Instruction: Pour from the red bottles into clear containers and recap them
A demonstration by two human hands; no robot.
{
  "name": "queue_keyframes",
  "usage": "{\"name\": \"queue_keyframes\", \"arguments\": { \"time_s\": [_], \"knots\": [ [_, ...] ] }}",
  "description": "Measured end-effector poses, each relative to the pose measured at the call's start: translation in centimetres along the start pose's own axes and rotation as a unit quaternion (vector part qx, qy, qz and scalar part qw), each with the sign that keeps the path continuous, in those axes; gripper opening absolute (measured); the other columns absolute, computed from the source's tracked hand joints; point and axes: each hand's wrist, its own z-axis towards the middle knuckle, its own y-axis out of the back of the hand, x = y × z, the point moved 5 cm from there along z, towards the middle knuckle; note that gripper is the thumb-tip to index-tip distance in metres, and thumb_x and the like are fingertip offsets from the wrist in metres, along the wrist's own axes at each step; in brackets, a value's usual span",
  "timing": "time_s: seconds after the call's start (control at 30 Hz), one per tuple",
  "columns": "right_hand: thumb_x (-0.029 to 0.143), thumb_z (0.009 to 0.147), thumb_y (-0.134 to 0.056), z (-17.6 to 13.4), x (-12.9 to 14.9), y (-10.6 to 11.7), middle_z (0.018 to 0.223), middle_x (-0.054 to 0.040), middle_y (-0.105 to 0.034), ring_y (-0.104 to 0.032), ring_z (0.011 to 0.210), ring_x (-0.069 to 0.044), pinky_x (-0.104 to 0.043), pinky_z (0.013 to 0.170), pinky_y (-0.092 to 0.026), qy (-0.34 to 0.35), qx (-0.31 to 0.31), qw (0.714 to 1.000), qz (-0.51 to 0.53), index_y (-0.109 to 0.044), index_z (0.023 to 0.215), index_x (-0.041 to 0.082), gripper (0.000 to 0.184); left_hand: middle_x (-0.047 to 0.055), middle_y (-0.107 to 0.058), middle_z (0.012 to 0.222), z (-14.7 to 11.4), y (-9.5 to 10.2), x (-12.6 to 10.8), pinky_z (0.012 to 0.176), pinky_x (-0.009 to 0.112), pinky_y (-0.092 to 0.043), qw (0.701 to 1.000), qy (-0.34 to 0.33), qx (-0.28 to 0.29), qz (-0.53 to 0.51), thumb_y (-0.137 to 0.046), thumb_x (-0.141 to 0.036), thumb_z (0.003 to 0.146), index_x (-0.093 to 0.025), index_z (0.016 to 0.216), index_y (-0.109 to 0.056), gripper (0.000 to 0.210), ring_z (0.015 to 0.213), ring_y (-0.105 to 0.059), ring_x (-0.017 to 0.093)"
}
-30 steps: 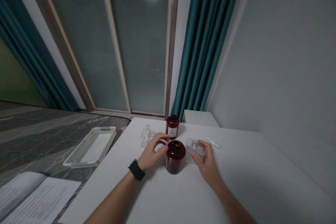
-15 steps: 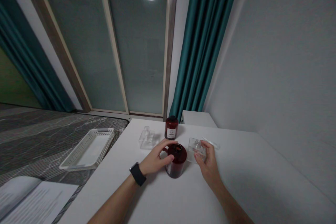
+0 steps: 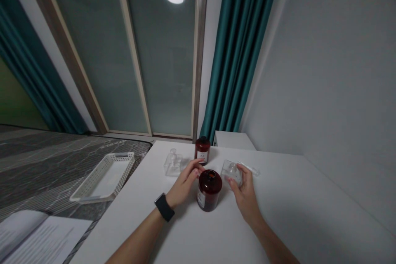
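Note:
A dark amber jug-shaped bottle (image 3: 210, 183) stands upright on the white table, its round mouth uncovered and a pale label on its lower left. My left hand (image 3: 185, 181) is at the bottle's upper left, fingers apart and stretched behind it; where the small side handle was visible before, the hand covers the spot. My right hand (image 3: 247, 194) has thumb and fingers around a clear square bottle (image 3: 230, 168), to the right of the amber one. Behind them stands a second amber bottle (image 3: 202, 148) with a dark cap.
Another clear square bottle (image 3: 172, 165) with a rounded stopper stands at the left. A thin clear piece (image 3: 250, 168) lies beyond my right hand. Left of the table (image 3: 133, 214) are a white basket (image 3: 77, 194) and an open book (image 3: 58, 231). A white cabinet (image 3: 235, 139) stands behind.
My left hand has come off the amber bottle's top and front, its thumb drawing back to the left. The bottle sits slightly further right with more label showing. The clear bottle tilts slightly differently.

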Motion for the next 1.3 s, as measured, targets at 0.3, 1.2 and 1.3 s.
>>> {"name": "queue_keyframes", "arguments": {
  "time_s": [0.3, 1.2, 1.3],
  "knots": [
    [0.036, 0.083, -0.065, 0.5, 0.9, -0.5, 0.145, -0.0122, -0.040, -0.039, 0.138, -0.030, -0.052, 0.105, -0.045, 0.021, 0.003, 1.000, 0.000, -0.044, 0.130, 0.027, 0.052, 0.007, -0.065, 0.099, 0.2, -0.2, -0.1, 0.092, 0.039, -0.048, 0.999, 0.006, -0.045, -0.008, -0.045, -0.051, 0.098, -0.019, 0.124, -0.058, 0.043, 0.097, -0.060, 0.023],
    [0.047, 0.086, -0.065, 7.0, 8.1, -4.9, 0.151, -0.0083, -0.036, -0.035, 0.142, -0.028, -0.047, 0.109, -0.042, 0.087, 0.214, 0.963, 0.141, -0.046, 0.124, 0.031, 0.045, 0.012, -0.060, 0.130, 6.7, 0.4, -1.9, 0.095, 0.042, -0.048, 0.996, 0.051, 0.063, -0.023, -0.056, -0.052, 0.093, -0.018, 0.134, -0.049, 0.054, 0.112, -0.058, 0.026],
    [0.048, 0.091, -0.058, 6.6, 8.2, -5.1, 0.158, -0.0070, -0.029, -0.025, 0.148, -0.028, -0.050, 0.112, -0.038, 0.082, 0.227, 0.961, 0.137, -0.039, 0.136, 0.035, 0.051, 0.012, -0.063, 0.122, 6.3, 0.9, -2.1, 0.094, 0.042, -0.048, 0.997, 0.034, 0.045, -0.049, -0.063, -0.047, 0.089, -0.019, 0.131, -0.049, 0.053, 0.107, -0.060, 0.024]
  ]
}}
